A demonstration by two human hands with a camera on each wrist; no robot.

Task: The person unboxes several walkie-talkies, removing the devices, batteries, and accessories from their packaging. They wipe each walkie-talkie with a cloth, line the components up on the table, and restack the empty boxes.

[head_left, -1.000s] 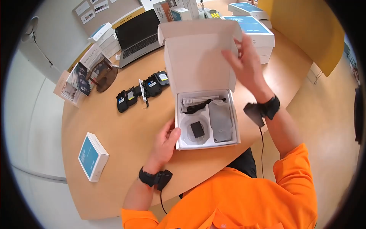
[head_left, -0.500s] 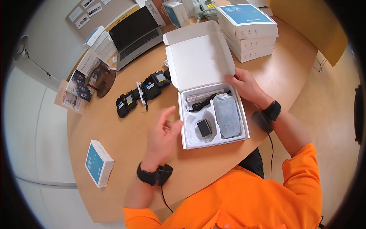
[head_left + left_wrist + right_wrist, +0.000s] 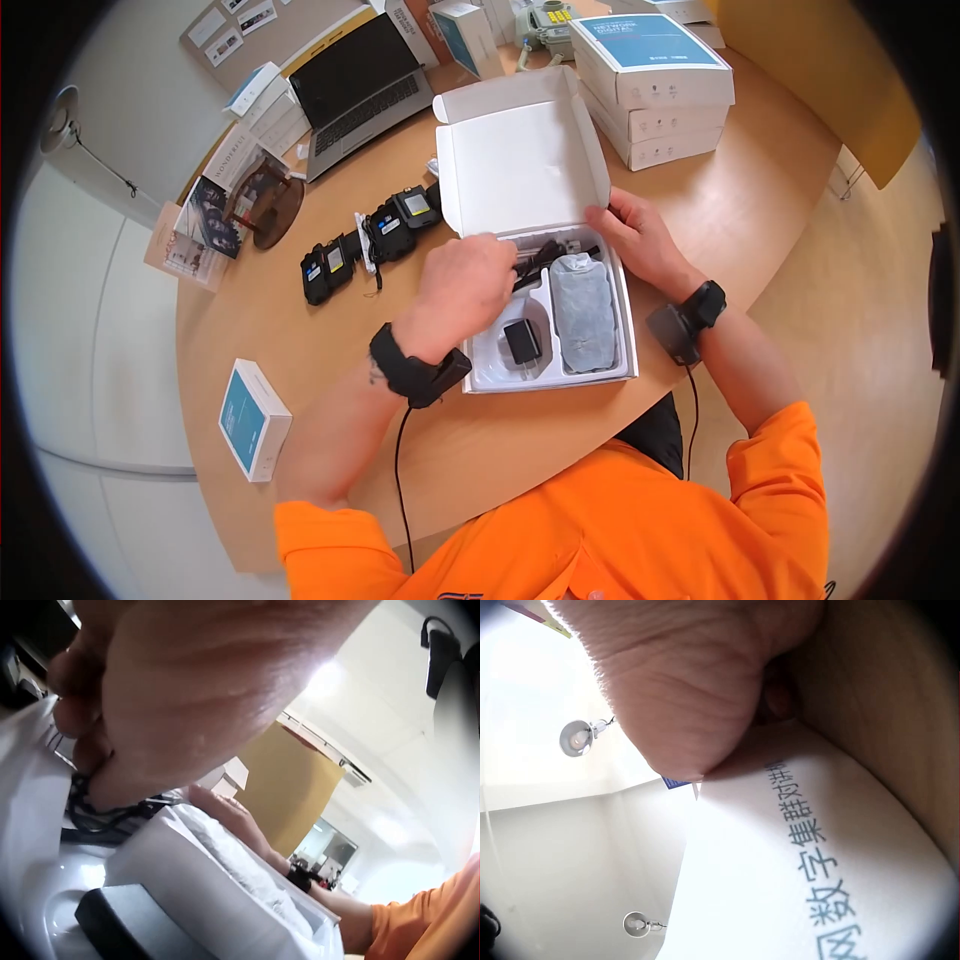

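An open white box (image 3: 628, 340) stands near the table's front edge, its lid (image 3: 520, 165) raised at the back. Its tray holds a black adapter (image 3: 521, 341) at the left and a grey bagged device (image 3: 583, 315) at the right. My left hand (image 3: 465, 285) reaches over the box's left wall, fingers curled down at the rear compartment. In the left wrist view, its thumb and fingertips pinch the black cable (image 3: 94, 817); the palm partly hides them. My right hand (image 3: 645, 240) grips the right side where lid and box meet, thumb inside and fingers behind.
Stacked white boxes (image 3: 655, 90) stand behind on the right. Several black devices (image 3: 390, 230) lie left of the open box, with a laptop (image 3: 365, 95) behind them. A small blue-and-white box (image 3: 252, 420) is at the front left, a brochure (image 3: 205, 215) farther back.
My left hand has moved from the box's left side up and over its rear left compartment, its fingers closing in. My right hand came down from the lid's upper edge to the hinge corner.
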